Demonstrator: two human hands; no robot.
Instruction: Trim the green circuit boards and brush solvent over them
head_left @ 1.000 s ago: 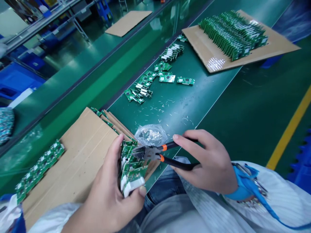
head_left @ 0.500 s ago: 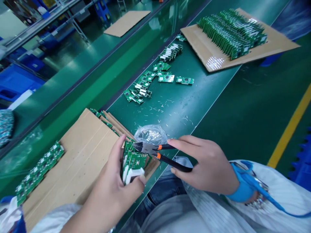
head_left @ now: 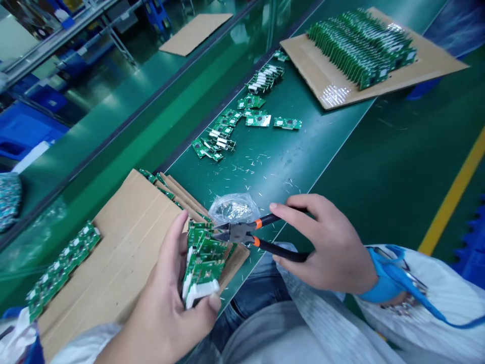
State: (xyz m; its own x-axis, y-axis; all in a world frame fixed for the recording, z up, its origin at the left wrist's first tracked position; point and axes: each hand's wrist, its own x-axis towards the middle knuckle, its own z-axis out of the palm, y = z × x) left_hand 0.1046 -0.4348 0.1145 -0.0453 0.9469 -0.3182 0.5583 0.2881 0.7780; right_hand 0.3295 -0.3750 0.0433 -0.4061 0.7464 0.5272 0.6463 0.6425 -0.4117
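Observation:
My left hand [head_left: 166,298] is wrapped round a stack of green circuit boards [head_left: 202,260] with a white connector at the near end, held over a cardboard sheet [head_left: 125,242]. My right hand [head_left: 328,247] grips black-handled cutters [head_left: 257,237] with orange collars. The cutter jaws touch the top of the held stack. A blue wrist strap with a cord sits on my right wrist.
A crumpled clear bag [head_left: 234,208] lies just beyond the cutters. Loose boards [head_left: 227,129] and cut wire bits scatter across the green belt [head_left: 295,162]. A far cardboard [head_left: 333,86] carries rows of boards. More boards [head_left: 60,263] lie at the near cardboard's left edge.
The stack in my left hand tilted a little and the cutter jaws shifted along its top edge. Both hands stayed in much the same place.

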